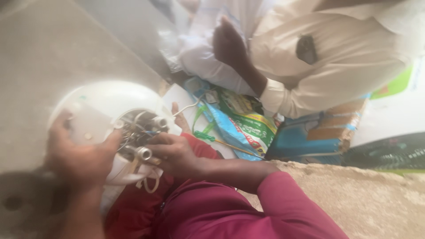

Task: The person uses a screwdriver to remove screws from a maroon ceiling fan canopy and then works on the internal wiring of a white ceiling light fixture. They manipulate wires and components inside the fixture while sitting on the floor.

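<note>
White round appliance (106, 99) w/ open underside lies on person's lap, on maroon garment (212, 212), above concrete floor (367, 199); L hand (79, 157) wraps the white base cover (90, 126) at its lower rim, fingers curled on it; R hand (175, 152) pinches at the metal threaded fitting (142, 153) beside exposed wiring (137, 126); image blurred, grip detail unclear; green-handled screwdriver (208, 136) just right of R hand; co-worker's hand (230, 44), white sleeve (283, 95), above colourful bag (243, 124).
</note>
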